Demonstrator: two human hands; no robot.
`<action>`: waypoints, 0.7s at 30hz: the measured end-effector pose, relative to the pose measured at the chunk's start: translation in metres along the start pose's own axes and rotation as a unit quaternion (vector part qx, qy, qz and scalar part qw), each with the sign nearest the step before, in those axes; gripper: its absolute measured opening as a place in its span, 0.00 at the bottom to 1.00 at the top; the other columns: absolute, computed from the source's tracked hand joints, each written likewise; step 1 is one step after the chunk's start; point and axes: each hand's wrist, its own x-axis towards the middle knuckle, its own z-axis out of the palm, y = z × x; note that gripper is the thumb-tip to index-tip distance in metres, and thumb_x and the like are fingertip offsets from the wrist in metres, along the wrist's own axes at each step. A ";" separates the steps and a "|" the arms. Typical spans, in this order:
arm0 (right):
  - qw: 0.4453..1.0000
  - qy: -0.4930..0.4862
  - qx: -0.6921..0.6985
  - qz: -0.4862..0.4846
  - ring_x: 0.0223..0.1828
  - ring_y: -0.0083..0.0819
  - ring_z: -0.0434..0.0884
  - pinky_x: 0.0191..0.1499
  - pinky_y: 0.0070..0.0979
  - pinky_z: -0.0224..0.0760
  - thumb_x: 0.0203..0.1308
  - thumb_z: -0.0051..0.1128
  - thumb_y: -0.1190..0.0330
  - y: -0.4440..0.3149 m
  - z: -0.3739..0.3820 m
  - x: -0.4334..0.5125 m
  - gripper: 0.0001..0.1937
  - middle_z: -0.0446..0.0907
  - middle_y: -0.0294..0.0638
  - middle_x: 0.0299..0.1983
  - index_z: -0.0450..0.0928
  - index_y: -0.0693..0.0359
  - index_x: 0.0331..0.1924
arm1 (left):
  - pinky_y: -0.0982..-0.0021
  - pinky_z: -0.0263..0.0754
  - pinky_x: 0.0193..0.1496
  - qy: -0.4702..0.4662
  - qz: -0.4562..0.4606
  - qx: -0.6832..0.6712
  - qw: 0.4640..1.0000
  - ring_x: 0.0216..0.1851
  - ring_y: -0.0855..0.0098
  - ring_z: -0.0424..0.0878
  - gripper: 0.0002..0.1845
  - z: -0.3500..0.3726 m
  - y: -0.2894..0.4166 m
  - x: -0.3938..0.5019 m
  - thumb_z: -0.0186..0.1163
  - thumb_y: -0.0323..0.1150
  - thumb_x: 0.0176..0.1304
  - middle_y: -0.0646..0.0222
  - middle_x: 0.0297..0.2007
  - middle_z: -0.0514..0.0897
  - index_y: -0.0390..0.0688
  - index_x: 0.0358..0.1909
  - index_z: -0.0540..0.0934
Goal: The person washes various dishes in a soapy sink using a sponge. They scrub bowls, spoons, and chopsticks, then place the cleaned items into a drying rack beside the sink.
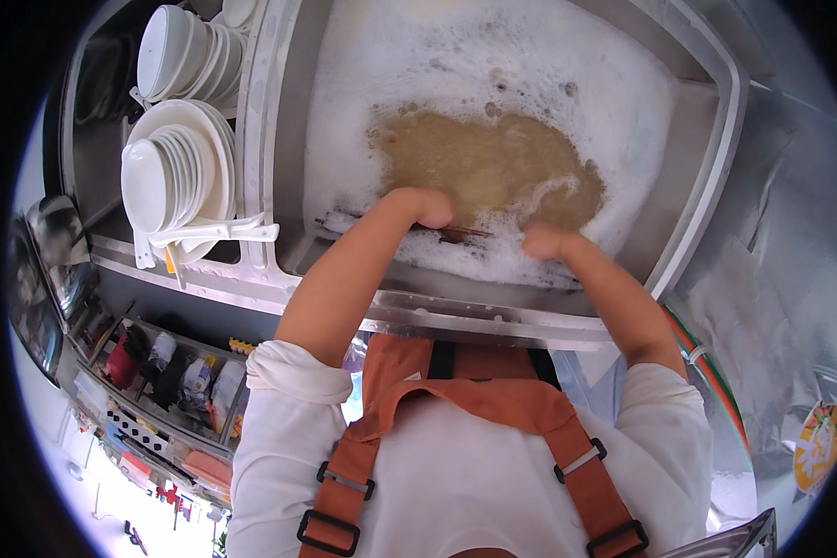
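Murky, foamy water (488, 157) fills a large stainless steel sink (697, 139) before me. My left hand (434, 208) is at the near left of the brown patch, its fingers partly under the surface, beside dark brown chopsticks (460, 231) that float in the foam. Whether it touches them I cannot tell. My right hand (545, 241) dips into the suds nearer the sink's front edge, with its fingers hidden. What either hand holds below the water does not show.
In the left basin stand white bowls (164, 52), stacked small dishes (146, 185) and white spoons (216, 231). A metal divider (254, 139) separates the basins. Beyond the front rim at lower left is a shelf with bags (195, 383). A striped hose (711, 376) hangs at right.
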 end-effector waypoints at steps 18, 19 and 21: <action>0.821 0.555 -0.111 0.083 0.42 0.45 0.76 0.42 0.40 0.70 0.52 0.53 0.58 -0.092 -0.105 -0.060 0.18 0.77 0.49 0.41 0.75 0.60 0.43 | 0.57 0.72 0.38 0.521 -0.096 -0.014 0.848 0.35 0.53 0.77 0.10 -0.031 0.010 -0.100 0.52 0.21 0.49 0.56 0.38 0.77 0.39 0.34 0.75; 0.818 0.567 -0.098 0.021 0.41 0.45 0.76 0.42 0.39 0.70 0.53 0.52 0.58 -0.100 -0.115 -0.059 0.18 0.77 0.49 0.40 0.74 0.59 0.44 | 0.56 0.71 0.37 0.538 -0.094 -0.010 0.838 0.34 0.53 0.77 0.09 -0.037 0.013 -0.101 0.52 0.21 0.49 0.57 0.38 0.77 0.39 0.34 0.74; 0.804 0.581 -0.074 -0.105 0.38 0.46 0.76 0.41 0.39 0.70 0.55 0.51 0.58 -0.116 -0.137 -0.048 0.18 0.77 0.49 0.37 0.73 0.59 0.45 | 0.56 0.71 0.36 0.582 -0.058 -0.046 0.810 0.33 0.52 0.76 0.07 -0.041 0.014 -0.096 0.52 0.21 0.50 0.58 0.34 0.77 0.38 0.32 0.74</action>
